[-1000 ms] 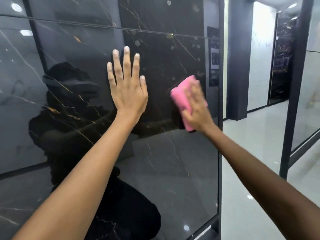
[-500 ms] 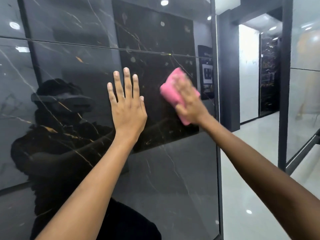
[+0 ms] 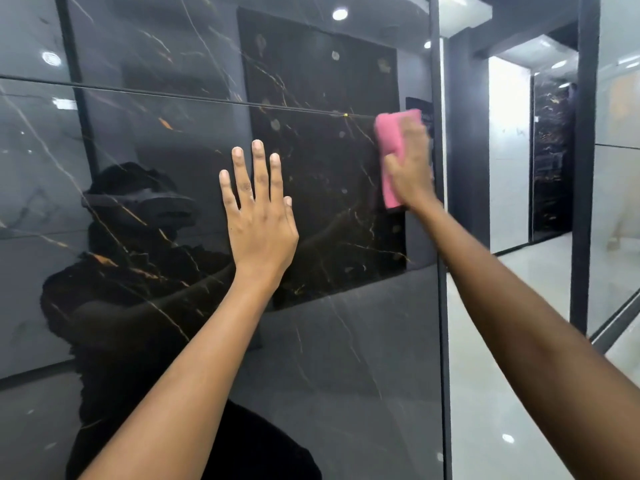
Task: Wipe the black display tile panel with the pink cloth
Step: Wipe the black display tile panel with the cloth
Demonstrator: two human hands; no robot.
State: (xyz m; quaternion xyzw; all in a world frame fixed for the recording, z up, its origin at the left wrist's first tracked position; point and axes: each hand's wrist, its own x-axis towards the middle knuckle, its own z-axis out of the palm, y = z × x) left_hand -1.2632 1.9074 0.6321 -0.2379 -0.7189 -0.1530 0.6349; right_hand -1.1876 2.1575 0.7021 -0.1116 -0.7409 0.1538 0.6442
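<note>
The black display tile panel [image 3: 329,358] fills the view in front of me, glossy with gold veins and mirror-like reflections. My left hand [image 3: 258,216] lies flat on it near the middle, fingers straight and spread. My right hand [image 3: 410,168] presses the folded pink cloth [image 3: 391,147] against the panel close to its right edge, just below a thin horizontal joint line. The fingers cover much of the cloth, so I cannot see whether they curl around it.
A dark metal frame [image 3: 441,271] bounds the panel on the right. Beyond it a pale polished floor [image 3: 502,393] runs down a corridor past a black post [image 3: 581,202] and further display panels [image 3: 550,161].
My right hand has carried the pink cloth up and to the right across the panel, reaching the right edge. The left hand has stayed flat in place.
</note>
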